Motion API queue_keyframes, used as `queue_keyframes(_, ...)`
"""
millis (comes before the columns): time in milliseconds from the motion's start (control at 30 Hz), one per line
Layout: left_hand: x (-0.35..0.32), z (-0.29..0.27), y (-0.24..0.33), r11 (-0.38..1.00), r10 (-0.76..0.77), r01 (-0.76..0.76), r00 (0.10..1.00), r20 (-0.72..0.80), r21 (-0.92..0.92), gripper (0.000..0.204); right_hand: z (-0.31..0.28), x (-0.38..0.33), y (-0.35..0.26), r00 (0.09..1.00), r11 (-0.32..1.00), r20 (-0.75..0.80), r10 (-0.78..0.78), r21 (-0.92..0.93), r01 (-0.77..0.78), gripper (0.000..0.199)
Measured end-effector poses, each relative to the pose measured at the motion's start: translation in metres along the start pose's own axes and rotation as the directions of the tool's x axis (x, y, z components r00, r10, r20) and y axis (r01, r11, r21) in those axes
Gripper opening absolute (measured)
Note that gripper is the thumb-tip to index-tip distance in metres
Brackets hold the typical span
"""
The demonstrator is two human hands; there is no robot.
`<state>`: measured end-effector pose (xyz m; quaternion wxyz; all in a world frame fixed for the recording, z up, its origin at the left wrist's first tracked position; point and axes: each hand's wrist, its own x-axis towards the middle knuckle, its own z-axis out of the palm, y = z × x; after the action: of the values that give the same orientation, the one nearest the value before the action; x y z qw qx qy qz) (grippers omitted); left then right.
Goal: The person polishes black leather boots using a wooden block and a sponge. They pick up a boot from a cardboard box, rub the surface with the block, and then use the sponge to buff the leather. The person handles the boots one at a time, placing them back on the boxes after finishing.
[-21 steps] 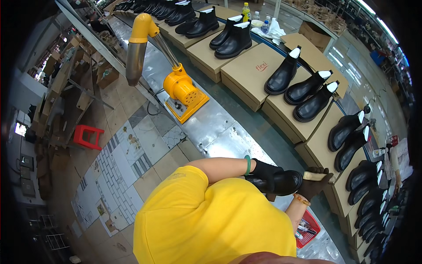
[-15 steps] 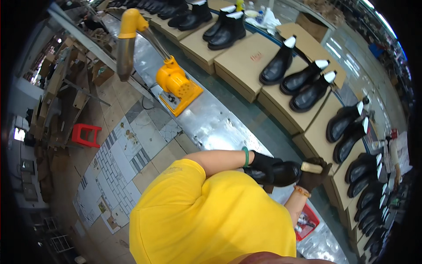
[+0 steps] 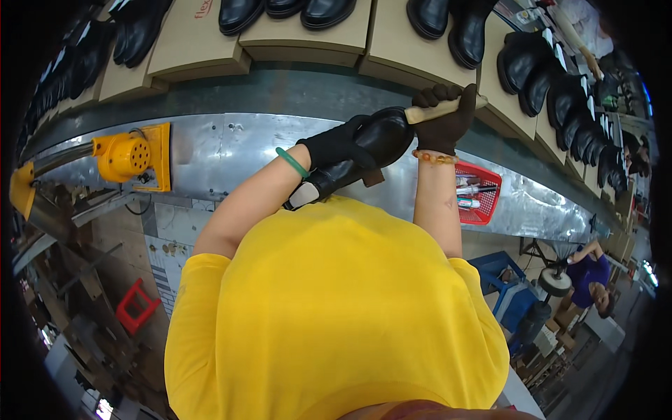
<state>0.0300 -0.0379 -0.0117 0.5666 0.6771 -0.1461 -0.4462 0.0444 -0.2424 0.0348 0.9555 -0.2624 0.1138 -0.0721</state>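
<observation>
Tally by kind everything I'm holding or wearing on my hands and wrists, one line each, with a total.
Dark gloves: 2
Green bangle: 1, on the left wrist
Beaded bracelet: 1, on the right wrist
Black boot: 1, in the left hand
Pale stick: 1, in the right hand
Total: 6

Metal bench [image 3: 210,162] gleaming right across; off its near edge, toward the left end, patchwork floor tiles [image 3: 175,227] and a red stool [image 3: 129,312]; past the right end, a bright light [image 3: 650,271] glows!
</observation>
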Motion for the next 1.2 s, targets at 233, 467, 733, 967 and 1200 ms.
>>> queue_keyframes(233, 0.009, 0.001, -0.002, 0.999, -0.024, 0.023, 0.998, 0.064, 0.023, 0.102, -0.017, 0.013, -0.015, 0.994, 0.997, -0.104, 0.024, 0.073, -0.016, 0.037)
queue_keyframes(467, 0.005, 0.004, 0.009, 0.994, -0.097, 0.093, 0.993, 0.072, 0.065, 0.105, -0.027, 0.017, -0.007, 0.975, 0.995, -0.202, 0.094, -0.003, -0.096, 0.031)
queue_keyframes(733, 0.006, 0.007, -0.001, 0.999, -0.029, 0.028, 0.998, 0.063, 0.030, 0.103, -0.009, 0.010, -0.003, 0.954, 0.982, -0.298, -0.002, -0.180, -0.054, 0.027)
queue_keyframes(967, 0.005, 0.012, -0.007, 0.999, 0.032, -0.032, 0.998, 0.058, -0.012, 0.099, 0.018, -0.002, -0.001, 0.962, 0.866, -0.271, -0.046, -0.490, -0.096, 0.026)
queue_keyframes(1200, 0.004, 0.013, -0.016, 0.998, 0.053, -0.051, 0.997, 0.056, -0.041, 0.094, 0.033, -0.015, 0.005, 0.977, 0.671, -0.180, -0.113, -0.739, -0.058, 0.018)
